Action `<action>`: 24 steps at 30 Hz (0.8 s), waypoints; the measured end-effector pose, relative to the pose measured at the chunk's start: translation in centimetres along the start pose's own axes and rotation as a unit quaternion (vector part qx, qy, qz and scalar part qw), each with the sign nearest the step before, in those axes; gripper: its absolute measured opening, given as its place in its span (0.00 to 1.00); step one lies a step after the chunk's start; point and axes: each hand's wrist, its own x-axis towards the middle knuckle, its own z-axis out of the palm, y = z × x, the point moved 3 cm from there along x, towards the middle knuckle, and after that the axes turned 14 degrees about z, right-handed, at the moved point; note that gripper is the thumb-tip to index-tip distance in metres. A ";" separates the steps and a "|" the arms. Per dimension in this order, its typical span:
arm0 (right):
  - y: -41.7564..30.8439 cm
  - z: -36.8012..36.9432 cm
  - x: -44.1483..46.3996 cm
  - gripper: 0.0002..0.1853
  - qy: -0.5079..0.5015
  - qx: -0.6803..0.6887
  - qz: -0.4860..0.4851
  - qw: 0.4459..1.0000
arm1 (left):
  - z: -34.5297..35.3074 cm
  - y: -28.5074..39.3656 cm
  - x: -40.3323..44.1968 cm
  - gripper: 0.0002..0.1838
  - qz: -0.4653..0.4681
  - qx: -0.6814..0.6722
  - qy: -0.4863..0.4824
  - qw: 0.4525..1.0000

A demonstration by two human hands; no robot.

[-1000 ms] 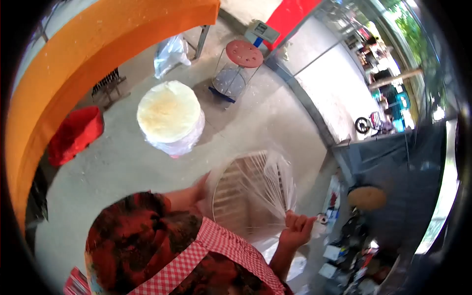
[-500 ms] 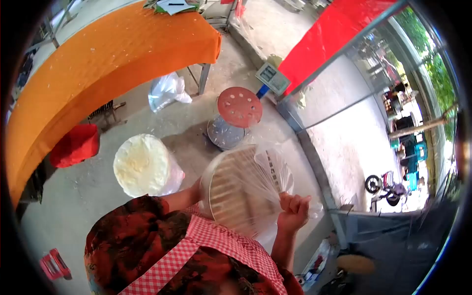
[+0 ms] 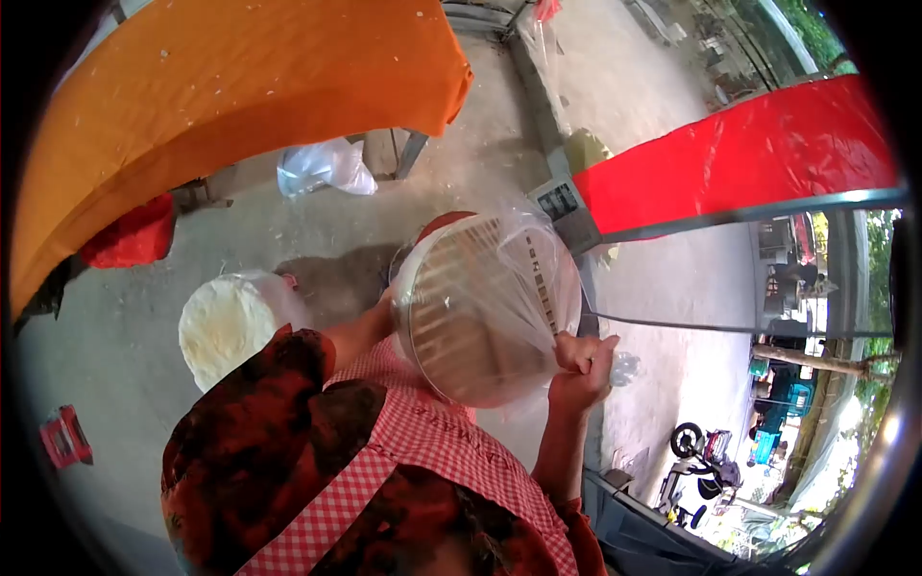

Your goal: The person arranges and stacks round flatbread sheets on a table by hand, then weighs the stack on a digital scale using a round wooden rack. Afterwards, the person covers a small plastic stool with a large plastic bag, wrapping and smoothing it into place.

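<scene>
A clear plastic bag [image 3: 480, 370] surrounds a large round load with pale brown stripes and a row of dark printed characters; I cannot tell what the load is. Against the bag's left side lies my left hand [image 3: 386, 312], its fingers mostly hidden behind the plastic as it holds the load. My right hand [image 3: 584, 365] is closed in a fist around the gathered mouth of the bag on the right. Behind the load, partly covered, shows the red round stool top [image 3: 444, 225], with a scale display [image 3: 562, 206] beyond it.
A white-filled round tub [image 3: 229, 331] stands on the floor at left. An orange-covered table [image 3: 259, 77] spans the upper left, with a white plastic bag [image 3: 327, 169] by its leg. Red sheeting [image 3: 740, 154] and a metal frame are at right; a motorbike [image 3: 706, 470] stands outside.
The bagged load now covers most of the red stool top and hides part of the scale. My right hand keeps its grip on the plastic. The camera view has turned.
</scene>
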 end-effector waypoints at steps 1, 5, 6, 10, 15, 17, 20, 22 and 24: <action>0.0 0.5 1.9 0.29 -0.003 0.000 -0.002 1.000 | -0.5 0.2 2.1 0.27 0.000 0.005 0.008 1.000; 3.8 0.0 9.5 0.27 -0.097 -0.005 0.059 0.993 | -2.6 -0.3 6.6 0.27 -0.010 0.021 0.040 0.999; 5.7 -0.8 10.7 0.27 -0.084 -0.108 0.027 0.990 | -3.4 -0.5 7.4 0.27 -0.014 0.025 0.046 0.999; 8.9 -0.3 15.4 0.19 -0.197 -0.200 0.074 0.957 | -4.3 -1.9 8.6 0.28 -0.031 0.035 0.071 0.996; 10.0 -3.8 16.5 0.11 -0.251 -0.175 0.205 0.930 | -7.8 -2.5 6.7 0.28 -0.046 0.105 0.162 0.980; 7.9 -3.2 16.6 0.13 -0.269 -0.205 0.101 0.936 | -9.4 -1.9 5.1 0.29 -0.035 0.190 0.249 0.949; 5.5 -4.5 17.5 0.24 -0.304 -0.240 -0.018 0.922 | -8.1 0.5 2.9 0.29 0.048 0.329 0.372 0.866; 4.1 -6.2 17.5 0.26 -0.316 -0.294 -0.059 0.900 | -5.6 1.7 1.3 0.32 0.204 0.390 0.326 0.836; 5.1 -8.0 17.2 0.22 -0.297 -0.328 -0.088 0.893 | 8.8 6.9 1.1 0.38 0.322 0.600 0.064 0.730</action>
